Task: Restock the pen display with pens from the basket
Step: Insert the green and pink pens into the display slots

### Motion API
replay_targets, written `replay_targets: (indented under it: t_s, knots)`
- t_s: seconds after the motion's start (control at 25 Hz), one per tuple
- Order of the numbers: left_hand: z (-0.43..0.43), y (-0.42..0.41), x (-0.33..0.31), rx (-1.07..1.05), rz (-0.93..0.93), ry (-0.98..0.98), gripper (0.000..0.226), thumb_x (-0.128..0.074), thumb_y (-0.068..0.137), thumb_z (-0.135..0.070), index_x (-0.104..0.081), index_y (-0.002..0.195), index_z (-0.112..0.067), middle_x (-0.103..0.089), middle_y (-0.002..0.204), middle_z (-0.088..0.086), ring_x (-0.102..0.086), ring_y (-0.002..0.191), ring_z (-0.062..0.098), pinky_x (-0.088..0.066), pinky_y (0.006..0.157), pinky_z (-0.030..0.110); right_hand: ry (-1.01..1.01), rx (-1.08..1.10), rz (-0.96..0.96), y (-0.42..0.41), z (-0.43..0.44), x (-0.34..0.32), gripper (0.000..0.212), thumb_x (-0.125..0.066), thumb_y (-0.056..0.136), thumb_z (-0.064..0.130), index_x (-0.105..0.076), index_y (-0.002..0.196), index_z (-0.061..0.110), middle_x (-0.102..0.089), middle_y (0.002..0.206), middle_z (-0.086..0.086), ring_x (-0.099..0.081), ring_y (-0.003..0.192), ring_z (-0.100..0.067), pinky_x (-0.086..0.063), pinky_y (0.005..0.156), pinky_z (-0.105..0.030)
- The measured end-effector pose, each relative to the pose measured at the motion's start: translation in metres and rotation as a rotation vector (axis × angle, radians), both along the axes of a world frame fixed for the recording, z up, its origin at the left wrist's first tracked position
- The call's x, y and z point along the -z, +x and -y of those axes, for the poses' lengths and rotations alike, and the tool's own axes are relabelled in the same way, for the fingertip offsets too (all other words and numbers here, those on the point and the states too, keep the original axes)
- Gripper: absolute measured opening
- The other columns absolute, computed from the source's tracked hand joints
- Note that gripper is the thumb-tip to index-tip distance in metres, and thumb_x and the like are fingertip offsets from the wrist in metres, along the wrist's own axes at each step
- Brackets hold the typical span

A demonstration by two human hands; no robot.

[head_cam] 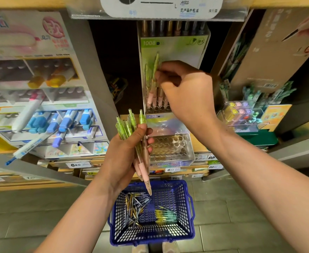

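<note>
Just below the right fingers (161,75), pinched on a green pen (156,61), the pen display (175,50) shows free holes, so a straight, tip-first drop looks best, while the left fingers (150,140) grip spare pens (131,125) above the basket (184,232).

The bunch of pens (131,128) gripped by the left hand (126,152) has glossy, translucent green plastic tops and matt pale-pink barrels. The single pen (156,61) pinched by the right hand (184,88) shows the same clear green plastic. The pen display (170,148) is transparent, shiny plastic pierced with round holes, backed by a glossy printed card (177,50). The basket (186,232) is a smooth blue plastic lattice, and the loose pens (133,207) in it look metallic, gold and silver. The floor (241,207) is matt grey tile, the shelf edge (31,187) is wood-toned, and the box (270,52) is matt brown cardboard.
</note>
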State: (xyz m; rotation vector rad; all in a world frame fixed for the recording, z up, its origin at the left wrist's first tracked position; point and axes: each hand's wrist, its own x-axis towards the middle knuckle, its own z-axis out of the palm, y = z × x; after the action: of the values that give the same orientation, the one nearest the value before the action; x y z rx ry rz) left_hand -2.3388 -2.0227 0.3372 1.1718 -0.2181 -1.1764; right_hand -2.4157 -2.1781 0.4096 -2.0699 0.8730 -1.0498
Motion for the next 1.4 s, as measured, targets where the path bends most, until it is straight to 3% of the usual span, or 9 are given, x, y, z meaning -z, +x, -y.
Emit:
replay_targets:
  t_s: [0.16,0.36,0.48,0.56,0.68,0.92,1.12,1.24,1.4]
  knots:
    - [-0.003,0.002,0.0,0.015,-0.018,0.014,0.04,-0.071,0.093,-0.036,-0.063,0.121,-0.008,-0.061,0.08,0.01,-0.058,0.066,0.022,-0.052,0.058,0.029,-0.07,-0.027,-0.176,0.001,-0.005,0.006,0.012,-0.067,0.094,0.024,-0.079,0.094,0.022,-0.059,0.057,0.019,-0.062,0.064,0.0,-0.04,0.06,0.001]
    - [-0.003,0.001,0.0,-0.024,-0.041,0.042,0.034,-0.071,0.093,-0.029,-0.064,0.116,-0.006,-0.064,0.08,0.012,-0.06,0.066,0.023,-0.055,0.061,0.03,-0.043,-0.031,-0.276,0.003,-0.008,0.014,0.016,-0.063,0.097,0.029,-0.076,0.105,0.023,-0.073,0.074,0.006,-0.069,0.067,-0.009,-0.05,0.064,-0.018]
    - [-0.003,-0.001,-0.001,-0.038,-0.048,0.024,0.033,-0.068,0.095,-0.022,-0.063,0.121,-0.001,-0.065,0.083,0.011,-0.06,0.067,0.022,-0.056,0.063,0.03,-0.037,-0.017,-0.3,0.004,-0.008,0.012,0.017,-0.064,0.097,0.029,-0.077,0.103,0.02,-0.075,0.076,0.003,-0.07,0.069,-0.01,-0.052,0.066,-0.018]
    - [-0.002,-0.002,-0.002,-0.044,-0.048,0.008,0.035,-0.068,0.095,-0.019,-0.063,0.123,0.002,-0.065,0.084,0.011,-0.061,0.068,0.021,-0.056,0.062,0.03,0.044,-0.027,-0.294,-0.001,-0.013,0.011,0.015,-0.066,0.096,0.028,-0.078,0.097,0.018,-0.074,0.077,0.009,-0.07,0.07,-0.006,-0.058,0.07,-0.022]
    - [0.0,-0.005,-0.004,-0.031,-0.03,-0.025,0.032,-0.069,0.095,-0.019,-0.067,0.118,0.002,-0.067,0.085,0.01,-0.062,0.07,0.019,-0.056,0.062,0.028,0.298,-0.156,-0.26,-0.018,-0.028,0.015,0.012,-0.068,0.095,0.026,-0.076,0.088,0.022,-0.069,0.063,0.013,-0.07,0.063,-0.001,-0.059,0.062,-0.018]
    - [0.002,-0.01,-0.004,0.002,0.039,-0.051,0.02,-0.069,0.095,-0.026,-0.078,0.103,-0.011,-0.07,0.082,0.01,-0.063,0.066,0.018,-0.055,0.059,0.027,0.787,-0.285,-0.276,-0.032,-0.028,0.024,0.011,-0.072,0.093,0.025,-0.074,0.103,0.02,-0.075,0.074,0.003,-0.069,0.065,-0.006,-0.055,0.064,-0.019]
    - [0.008,-0.017,-0.002,-0.039,-0.032,-0.06,0.025,-0.064,0.098,-0.022,-0.073,0.113,-0.004,-0.071,0.088,0.013,-0.066,0.07,0.019,-0.057,0.063,0.03,0.869,-0.269,-0.159,-0.038,-0.028,0.028,0.011,-0.067,0.096,0.017,-0.073,0.1,0.009,-0.07,0.075,-0.006,-0.068,0.064,-0.013,-0.059,0.066,-0.025]
    - [0.008,-0.018,-0.001,-0.05,-0.046,-0.041,0.025,-0.062,0.099,-0.019,-0.072,0.115,-0.003,-0.069,0.087,0.014,-0.064,0.069,0.019,-0.057,0.062,0.03,0.892,-0.337,-0.208,-0.042,-0.026,0.026,0.016,-0.065,0.098,0.017,-0.074,0.098,0.005,-0.069,0.074,-0.007,-0.067,0.067,-0.016,-0.061,0.073,-0.028]
    - [0.008,-0.019,0.0,-0.05,-0.03,-0.05,0.028,-0.063,0.099,-0.02,-0.07,0.12,-0.003,-0.066,0.086,0.014,-0.063,0.069,0.019,-0.056,0.062,0.029,0.93,-0.346,-0.151,-0.044,-0.032,0.028,0.017,-0.07,0.094,0.014,-0.071,0.108,0.006,-0.073,0.078,-0.008,-0.067,0.066,-0.019,-0.059,0.064,-0.026]
